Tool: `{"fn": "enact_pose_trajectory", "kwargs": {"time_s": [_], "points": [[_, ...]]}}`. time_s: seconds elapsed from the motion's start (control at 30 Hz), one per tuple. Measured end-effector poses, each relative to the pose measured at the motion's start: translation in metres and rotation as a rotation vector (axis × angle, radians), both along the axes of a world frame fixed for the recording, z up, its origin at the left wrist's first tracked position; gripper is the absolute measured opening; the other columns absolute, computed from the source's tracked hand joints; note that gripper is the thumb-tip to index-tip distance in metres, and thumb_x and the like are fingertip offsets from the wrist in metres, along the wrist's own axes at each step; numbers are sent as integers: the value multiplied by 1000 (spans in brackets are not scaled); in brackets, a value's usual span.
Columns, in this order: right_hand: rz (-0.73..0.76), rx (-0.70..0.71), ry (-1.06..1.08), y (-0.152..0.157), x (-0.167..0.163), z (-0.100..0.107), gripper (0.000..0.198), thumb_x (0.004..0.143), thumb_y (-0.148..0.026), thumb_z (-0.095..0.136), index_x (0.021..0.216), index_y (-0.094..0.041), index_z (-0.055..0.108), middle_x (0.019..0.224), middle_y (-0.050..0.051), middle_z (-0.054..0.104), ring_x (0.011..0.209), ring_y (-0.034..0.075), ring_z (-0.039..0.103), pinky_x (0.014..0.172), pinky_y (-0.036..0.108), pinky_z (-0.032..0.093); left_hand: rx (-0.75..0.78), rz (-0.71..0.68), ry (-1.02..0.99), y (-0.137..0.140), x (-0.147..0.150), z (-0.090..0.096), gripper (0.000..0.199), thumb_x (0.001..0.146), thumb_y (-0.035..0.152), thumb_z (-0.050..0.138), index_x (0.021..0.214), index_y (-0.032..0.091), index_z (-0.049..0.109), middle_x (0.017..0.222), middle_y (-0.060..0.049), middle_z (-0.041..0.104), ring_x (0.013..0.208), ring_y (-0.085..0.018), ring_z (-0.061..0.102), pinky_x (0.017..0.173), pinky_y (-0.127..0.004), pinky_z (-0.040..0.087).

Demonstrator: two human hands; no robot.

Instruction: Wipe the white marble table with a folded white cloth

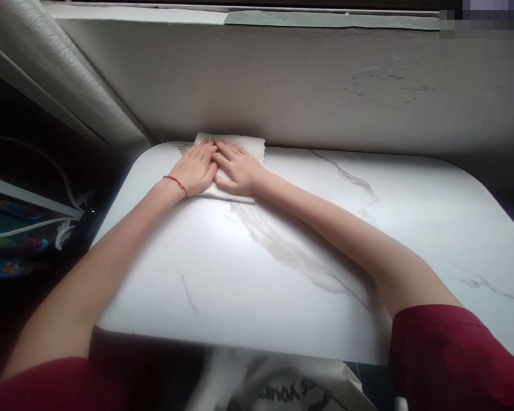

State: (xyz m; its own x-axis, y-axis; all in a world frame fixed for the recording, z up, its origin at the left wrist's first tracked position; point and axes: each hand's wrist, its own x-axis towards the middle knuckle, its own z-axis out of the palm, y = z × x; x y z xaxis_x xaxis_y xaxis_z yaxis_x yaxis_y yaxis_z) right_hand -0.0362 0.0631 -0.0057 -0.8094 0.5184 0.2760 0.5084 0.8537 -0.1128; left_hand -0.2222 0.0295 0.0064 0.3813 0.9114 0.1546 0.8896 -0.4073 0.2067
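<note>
A white folded paper towel (pixel 235 197) lies flat near the far edge of a white marbled table (pixel 188 251). My left hand (pixel 195 168), with a red string bracelet (pixel 176 181) at the wrist, rests palm down on the towel's left part, fingers stretched out. My right hand (pixel 237 166) also lies flat on the towel, its fingers extended toward the left. The fingertips of both hands meet near the towel's far side. The towel's far right corner shows a ragged edge beyond my right hand.
A grey wall (pixel 257 85) with cracked paint rises behind the table. A pale column or curtain-like edge (pixel 81 68) stands at the left. White cords (pixel 64 231) and colourful fabric (pixel 12 245) are beside the table's left side. A bag with black lettering (pixel 291 385) sits below the near edge.
</note>
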Motion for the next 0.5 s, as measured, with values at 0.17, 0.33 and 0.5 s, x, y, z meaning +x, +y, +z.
{"fn": "enact_pose_trajectory", "kwargs": {"time_s": [0.17, 0.33, 0.5], "points": [[1, -1, 29, 11, -34, 0, 57, 97, -40, 39, 141, -5, 48, 157, 26, 40, 144, 35, 38, 118, 53, 32, 31, 48, -56, 9, -24, -3, 54, 96, 28, 32, 144, 9, 48, 153, -17, 50, 147, -30, 40, 125, -49, 26], [-5, 7, 34, 14, -56, -1, 52, 97, -40, 37, 136, -8, 51, 152, 25, 46, 140, 36, 41, 116, 54, 33, 58, 72, -111, 13, -41, -4, 47, 96, 28, 34, 135, 12, 55, 139, -15, 61, 134, -30, 52, 122, -51, 32], [-31, 2, 20, 10, -59, 2, 52, 98, -39, 36, 138, -9, 49, 152, 23, 46, 138, 36, 42, 116, 53, 32, 74, 82, -98, 12, -44, -3, 46, 95, 29, 35, 132, 13, 56, 134, -15, 62, 129, -31, 55, 115, -50, 40]]}}
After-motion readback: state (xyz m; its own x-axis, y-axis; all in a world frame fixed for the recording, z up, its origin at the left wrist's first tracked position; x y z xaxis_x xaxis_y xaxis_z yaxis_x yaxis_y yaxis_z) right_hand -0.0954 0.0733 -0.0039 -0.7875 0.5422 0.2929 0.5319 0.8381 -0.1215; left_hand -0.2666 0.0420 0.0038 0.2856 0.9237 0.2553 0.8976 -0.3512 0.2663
